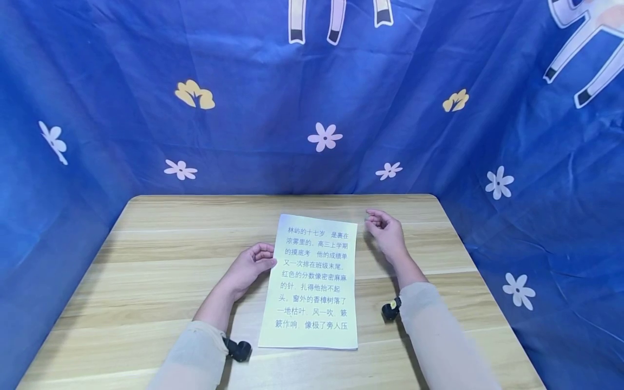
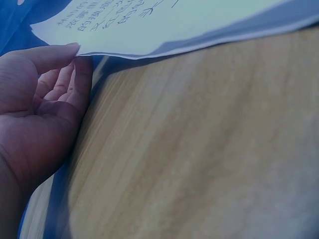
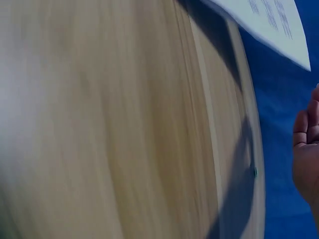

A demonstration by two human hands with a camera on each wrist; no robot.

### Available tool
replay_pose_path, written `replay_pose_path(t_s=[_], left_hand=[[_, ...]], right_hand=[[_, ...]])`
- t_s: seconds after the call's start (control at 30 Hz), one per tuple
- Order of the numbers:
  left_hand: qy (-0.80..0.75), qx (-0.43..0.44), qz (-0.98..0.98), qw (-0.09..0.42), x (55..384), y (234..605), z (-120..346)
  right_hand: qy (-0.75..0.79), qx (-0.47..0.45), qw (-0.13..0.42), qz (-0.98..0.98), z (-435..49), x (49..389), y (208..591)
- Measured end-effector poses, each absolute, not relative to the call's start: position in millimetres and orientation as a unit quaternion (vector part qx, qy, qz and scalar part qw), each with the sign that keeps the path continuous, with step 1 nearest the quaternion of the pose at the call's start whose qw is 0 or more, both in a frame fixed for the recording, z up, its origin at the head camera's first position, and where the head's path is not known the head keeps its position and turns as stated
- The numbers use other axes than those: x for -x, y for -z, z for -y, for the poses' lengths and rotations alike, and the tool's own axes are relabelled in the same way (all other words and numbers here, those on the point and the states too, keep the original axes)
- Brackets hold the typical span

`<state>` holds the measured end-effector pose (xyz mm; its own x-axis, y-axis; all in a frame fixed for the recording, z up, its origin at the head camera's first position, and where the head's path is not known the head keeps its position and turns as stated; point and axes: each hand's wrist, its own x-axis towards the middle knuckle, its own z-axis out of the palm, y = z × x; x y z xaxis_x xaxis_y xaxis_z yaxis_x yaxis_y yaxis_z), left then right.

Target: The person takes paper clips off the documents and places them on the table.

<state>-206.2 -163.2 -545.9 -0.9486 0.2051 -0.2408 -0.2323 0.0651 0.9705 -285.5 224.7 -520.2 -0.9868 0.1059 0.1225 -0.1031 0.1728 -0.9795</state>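
A pale sheet of paper [image 1: 314, 281] printed with Chinese text lies lengthwise on the wooden table [image 1: 161, 254]. My left hand [image 1: 248, 268] rests at the sheet's left edge with its fingers loosely curled. In the left wrist view the thumb tip of the left hand [image 2: 35, 109] touches the edge of the paper [image 2: 174, 25], which casts a shadow on the table [image 2: 199, 149]. My right hand [image 1: 385, 233] hovers just right of the sheet's upper right corner, fingers loosely curled, holding nothing. The right wrist view shows the right hand [image 3: 306, 149] apart from the paper [image 3: 269, 20].
Blue flower-patterned cloth [image 1: 244, 135] walls in the table at the back and both sides. Small black wrist cameras [image 1: 237, 349] [image 1: 391, 310] sit on both sleeved forearms. Bare wood [image 3: 99, 124] lies on either side of the sheet.
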Motion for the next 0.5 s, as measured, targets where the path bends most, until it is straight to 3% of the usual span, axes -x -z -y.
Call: replay_pose_path(t_s=[0.5], left_hand=[[-0.684,0.010,-0.712,0.159,204.5,543.4,162.9]], right_hand=[[-0.563,0.065,0.066,0.821,-291.1,291.4,537.3]])
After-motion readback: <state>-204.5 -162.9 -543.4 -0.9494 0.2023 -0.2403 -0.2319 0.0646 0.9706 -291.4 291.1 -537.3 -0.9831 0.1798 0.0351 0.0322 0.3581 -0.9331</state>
